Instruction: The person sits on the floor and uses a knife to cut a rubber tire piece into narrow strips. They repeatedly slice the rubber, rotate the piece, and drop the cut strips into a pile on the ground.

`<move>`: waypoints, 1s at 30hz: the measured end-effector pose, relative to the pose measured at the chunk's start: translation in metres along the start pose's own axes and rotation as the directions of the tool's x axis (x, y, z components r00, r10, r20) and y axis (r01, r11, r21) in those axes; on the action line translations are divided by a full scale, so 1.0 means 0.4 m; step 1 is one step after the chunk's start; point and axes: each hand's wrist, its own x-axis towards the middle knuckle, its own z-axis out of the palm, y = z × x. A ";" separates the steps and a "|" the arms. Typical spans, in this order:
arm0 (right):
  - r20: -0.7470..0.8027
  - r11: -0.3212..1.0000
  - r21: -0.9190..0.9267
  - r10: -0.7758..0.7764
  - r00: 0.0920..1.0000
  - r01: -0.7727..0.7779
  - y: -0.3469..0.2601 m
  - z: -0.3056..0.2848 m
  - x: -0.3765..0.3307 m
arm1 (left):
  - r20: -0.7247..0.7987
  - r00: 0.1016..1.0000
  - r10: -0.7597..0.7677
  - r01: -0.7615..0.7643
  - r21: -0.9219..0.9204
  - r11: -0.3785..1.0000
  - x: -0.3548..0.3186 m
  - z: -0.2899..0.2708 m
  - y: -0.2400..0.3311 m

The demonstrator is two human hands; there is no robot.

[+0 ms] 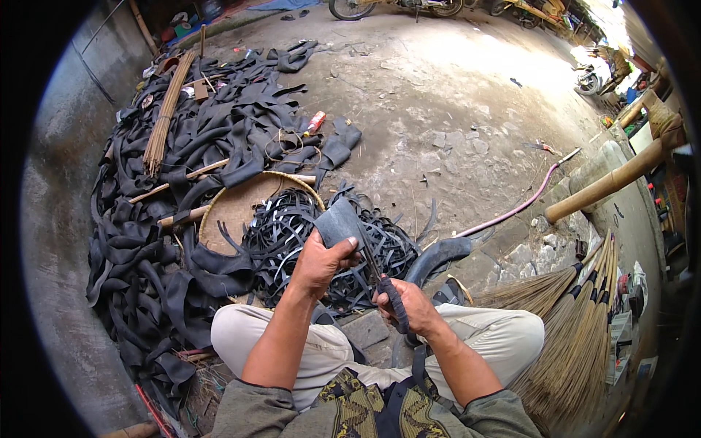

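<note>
My left hand (318, 264) pinches a flat grey-black piece of rubber (336, 223) between thumb and fingers, holding it up in front of me. Closed around the dark, wrapped handles of a pair of scissors (395, 303) is my right hand (414, 308). The scissor blades point up and away, along the right edge of the rubber piece; whether they touch it I cannot tell. Below and beyond both hands lies a tangled heap of thin black rubber strips (281, 232), partly on a round woven tray (228, 208).
Large scraps of black rubber tube (146, 274) pile up along the left wall, with a bundle of thin sticks (168, 117) on top. Stick brooms (577, 328) lie at my right, near a bamboo pole (606, 188). A pink hose (526, 202) crosses the ground; motorcycles (409, 6) stand far off.
</note>
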 end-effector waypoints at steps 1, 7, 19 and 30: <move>-0.001 1.000 -0.002 0.007 1.000 -0.007 0.000 -0.001 0.000 | -0.001 1.000 0.003 -0.003 -0.002 1.000 0.000 0.000 0.002; -0.144 0.949 -0.303 -0.135 0.980 0.086 -0.018 0.027 -0.001 | 0.039 0.999 0.026 -0.027 0.034 0.999 -0.009 0.004 0.002; -0.180 0.982 -0.189 -0.062 0.982 0.028 -0.037 0.046 -0.019 | 0.045 0.999 -0.022 0.024 -0.045 0.999 -0.005 0.004 -0.008; -0.271 0.931 -0.365 -0.123 0.955 0.017 -0.049 0.047 -0.024 | 0.115 0.993 0.006 -0.017 0.097 0.995 -0.013 0.016 -0.036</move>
